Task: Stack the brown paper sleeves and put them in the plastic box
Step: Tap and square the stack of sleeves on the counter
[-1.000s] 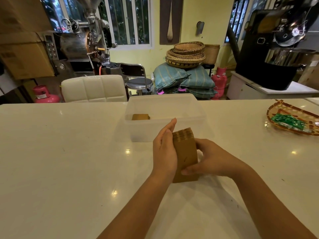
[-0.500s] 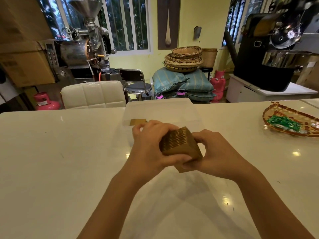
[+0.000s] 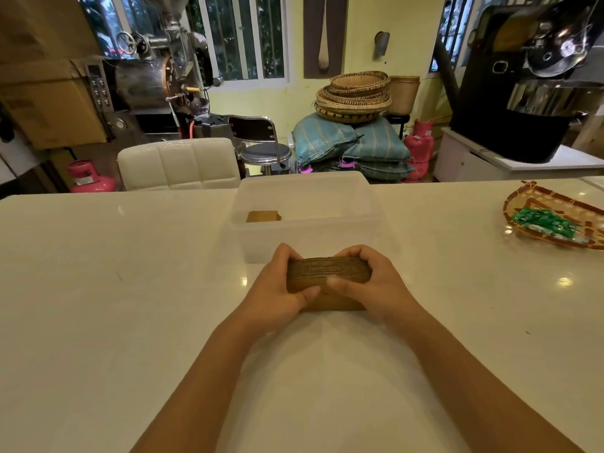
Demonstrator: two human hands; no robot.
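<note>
A thick stack of brown paper sleeves (image 3: 328, 274) lies sideways on the white table, its edges facing me. My left hand (image 3: 277, 292) grips its left end and my right hand (image 3: 376, 286) grips its right end, thumbs pressed on the near face. Just behind the stack stands the translucent plastic box (image 3: 304, 243), open at the top. Inside it, at the left, another brown sleeve stack (image 3: 263, 216) rests on the bottom.
A woven tray (image 3: 552, 201) holding green packets (image 3: 542, 222) sits at the table's right edge. Behind the table are a white padded chair (image 3: 178, 165), a metal stool, sacks and baskets.
The stack stood upright between my hands a second ago. It has been turned and now lies sideways, gripped at both ends, nearer the box.
</note>
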